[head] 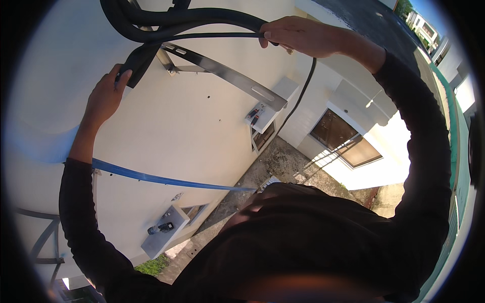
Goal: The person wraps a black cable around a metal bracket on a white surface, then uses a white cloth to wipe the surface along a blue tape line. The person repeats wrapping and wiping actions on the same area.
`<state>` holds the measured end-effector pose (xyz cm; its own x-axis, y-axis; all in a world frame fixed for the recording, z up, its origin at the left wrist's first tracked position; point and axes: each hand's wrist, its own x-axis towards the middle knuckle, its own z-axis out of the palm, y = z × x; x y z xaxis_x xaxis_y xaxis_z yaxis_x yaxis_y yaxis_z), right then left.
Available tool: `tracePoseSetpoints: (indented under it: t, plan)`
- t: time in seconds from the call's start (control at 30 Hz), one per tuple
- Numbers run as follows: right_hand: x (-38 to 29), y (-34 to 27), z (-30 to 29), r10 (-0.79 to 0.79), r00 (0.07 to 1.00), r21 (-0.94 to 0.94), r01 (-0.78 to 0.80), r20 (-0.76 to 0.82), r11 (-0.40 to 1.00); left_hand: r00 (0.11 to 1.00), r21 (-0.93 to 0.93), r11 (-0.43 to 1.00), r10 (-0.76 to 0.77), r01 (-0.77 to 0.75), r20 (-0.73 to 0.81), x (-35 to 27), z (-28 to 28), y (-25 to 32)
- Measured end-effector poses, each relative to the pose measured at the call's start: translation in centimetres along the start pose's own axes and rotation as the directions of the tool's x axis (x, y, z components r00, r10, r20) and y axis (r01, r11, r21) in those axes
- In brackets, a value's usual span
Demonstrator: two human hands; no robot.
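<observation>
My right hand (305, 36) grips black foam-insulated tubing (212, 16) together with a thin black cable (216, 36). A metal fitting (290, 50) pokes out beneath that palm. At the upper left, my left hand (104, 94) is closed around a flat, dark wrapped end (141, 66) of the same bundle, thumb on top. The tubing loops out of the top of the view. Below it a slotted metal wall bracket (227, 77) juts out from the pale wall (170, 121). Past my right hand, the black cable (308, 81) hangs down toward the ground.
One window ledge (286, 89) carries hand tools (254, 116) with dark and orange handles. A cordless power tool (161, 228) lies on another ledge (151, 244). A long blue strip (170, 180) crosses below my left forearm. Concrete ground (280, 155) and a window (344, 138) are far below.
</observation>
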<state>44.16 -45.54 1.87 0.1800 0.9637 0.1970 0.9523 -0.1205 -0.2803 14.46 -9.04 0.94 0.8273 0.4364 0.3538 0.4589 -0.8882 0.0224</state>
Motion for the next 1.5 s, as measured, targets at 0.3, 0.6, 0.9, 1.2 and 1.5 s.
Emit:
tracePoseSetpoints:
  t: [0.3, 0.6, 0.9, 1.2, 1.5]
  plan:
    - [3.7, 3.4, 17.6, 0.061, 0.993, 0.587, 0.01, -0.1, 0.809, 0.998, -0.134, 0.989, 0.063, -0.059, 0.021, -0.9, -0.9, 2.2]
    - [16.2, 7.4, 16.8, 0.204, 0.978, 0.945, -0.023, -0.046, 0.325, 0.994, -0.193, 0.977, 0.099, -0.09, 0.038, -2.7, -2.1, 3.9]
    - [16.4, 12.6, 7.2, 0.017, 0.901, 0.857, 0.405, -0.433, 0.319, 0.989, -0.246, 0.96, 0.148, -0.137, 0.027, -2.2, -2.4, 3.2]
    - [10.5, 7.0, -1.5, -0.049, 0.999, 0.577, 0.046, -0.01, 0.816, 0.988, -0.257, 0.96, 0.135, -0.113, 0.071, -1.9, -2.0, 1.1]
    - [13.0, -0.1, -3.1, 0.034, 0.991, 0.082, -0.045, 0.13, 0.996, 0.987, -0.186, 0.974, 0.144, -0.13, 0.069, -2.1, -2.0, 1.2]
